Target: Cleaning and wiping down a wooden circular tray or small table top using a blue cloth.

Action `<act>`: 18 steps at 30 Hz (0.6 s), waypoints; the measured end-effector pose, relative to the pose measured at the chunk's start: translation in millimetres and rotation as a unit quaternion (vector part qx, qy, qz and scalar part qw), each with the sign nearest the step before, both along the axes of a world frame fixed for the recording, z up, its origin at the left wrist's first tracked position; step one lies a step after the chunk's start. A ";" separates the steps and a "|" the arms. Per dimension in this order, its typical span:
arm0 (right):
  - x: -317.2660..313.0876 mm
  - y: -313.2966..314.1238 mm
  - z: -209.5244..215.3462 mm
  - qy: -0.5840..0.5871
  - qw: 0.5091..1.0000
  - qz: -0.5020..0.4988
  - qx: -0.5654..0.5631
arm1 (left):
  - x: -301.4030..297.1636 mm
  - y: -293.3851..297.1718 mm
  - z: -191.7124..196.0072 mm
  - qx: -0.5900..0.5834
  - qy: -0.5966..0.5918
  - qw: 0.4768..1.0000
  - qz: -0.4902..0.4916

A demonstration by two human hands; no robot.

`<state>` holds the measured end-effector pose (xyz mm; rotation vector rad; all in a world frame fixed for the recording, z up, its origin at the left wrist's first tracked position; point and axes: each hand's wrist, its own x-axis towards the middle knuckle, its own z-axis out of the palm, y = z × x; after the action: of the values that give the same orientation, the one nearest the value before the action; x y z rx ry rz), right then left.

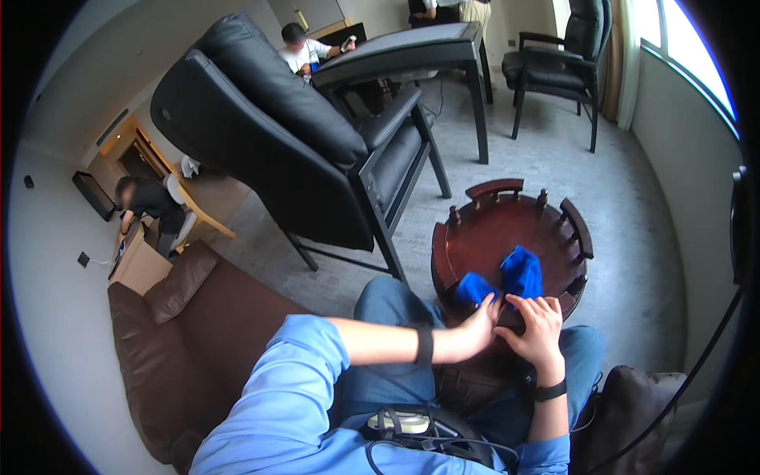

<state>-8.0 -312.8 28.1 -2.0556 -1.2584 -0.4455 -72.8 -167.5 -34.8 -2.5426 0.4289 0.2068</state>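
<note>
— Both hands meet at the near rim of the round wooden tray table (475, 237). What is each one doing?

— Left hand (477, 326) has its fingers curled onto the near end of the blue cloth (507, 281), pinching it. Right hand (538, 326) is bent over something dark just beside the cloth, at the table's near edge; I cannot tell what it is, nor whether the fingers are closed on it or only resting on it.

— And the cloth itself?

— It lies bunched in two lumps on the table's dark red top, toward the near side, inside the low railed rim.

— What surrounds the table?

— Nearer than the table are the person's knees in blue jeans (396, 301), touching its near edge. Each wrist wears a dark band. Left of the table runs a brown leather sofa (198, 332), on which the person sits. Beyond the table to the left, a black recliner (269, 127) stands tilted back on the grey carpet. Well beyond the table, a black armchair (562, 55) stands near the window. Far to the left of the table, a second person (146, 202) bends over a light wooden desk, and a third (301, 47) sits behind the recliner.
</note>
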 end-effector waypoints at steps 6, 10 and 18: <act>-6.4 -4.4 -1.2 -0.011 1.000 0.006 -0.011 | -79.6 -22.2 22.4 -0.195 -0.046 0.974 -0.102; -19.4 -19.5 1.3 0.071 0.996 0.048 0.014 | -93.8 -15.0 28.1 -0.467 0.226 0.855 0.018; -83.3 -53.4 22.7 0.385 0.893 0.109 0.206 | -45.5 -6.4 153.7 -0.753 0.252 0.586 0.161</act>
<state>-91.3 -366.2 50.8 -1.4615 -0.7920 0.1997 -118.2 -173.9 119.0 -4.2705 0.3786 1.1537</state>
